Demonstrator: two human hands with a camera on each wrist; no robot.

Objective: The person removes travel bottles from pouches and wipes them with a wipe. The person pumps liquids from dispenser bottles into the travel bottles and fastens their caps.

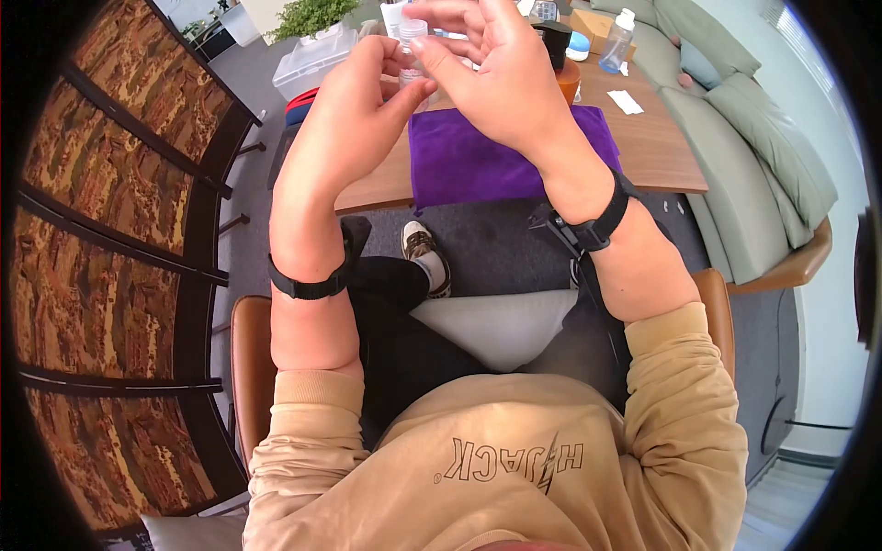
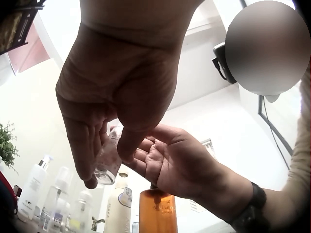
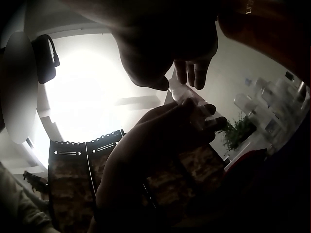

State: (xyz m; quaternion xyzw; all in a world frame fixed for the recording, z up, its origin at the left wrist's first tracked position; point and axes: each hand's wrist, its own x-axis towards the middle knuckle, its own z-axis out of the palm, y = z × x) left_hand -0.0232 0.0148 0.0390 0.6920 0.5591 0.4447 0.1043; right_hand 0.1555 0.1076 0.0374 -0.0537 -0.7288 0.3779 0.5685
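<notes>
A small clear bottle [image 1: 412, 35] with a translucent top is held up over the far part of the table. My left hand [image 1: 358, 115] grips its body between thumb and fingers; in the left wrist view the bottle [image 2: 108, 162] tilts, its round base downward. From the other side my right hand [image 1: 505, 83] reaches to the upper end. In the right wrist view the bottle's top [image 3: 176, 88] sits between that hand's thumb and fingertips. The left thumb hides part of this contact in the left wrist view.
A purple cloth [image 1: 487, 165] lies along the wooden table's [image 1: 675, 165] near edge. Pump bottles stand beyond the hands, among them an amber one [image 2: 158, 211] and a cream one [image 2: 118, 204]. A clear bottle [image 1: 617, 44] and white tissue [image 1: 626, 101] are at right, a plastic box [image 1: 303, 69] at left.
</notes>
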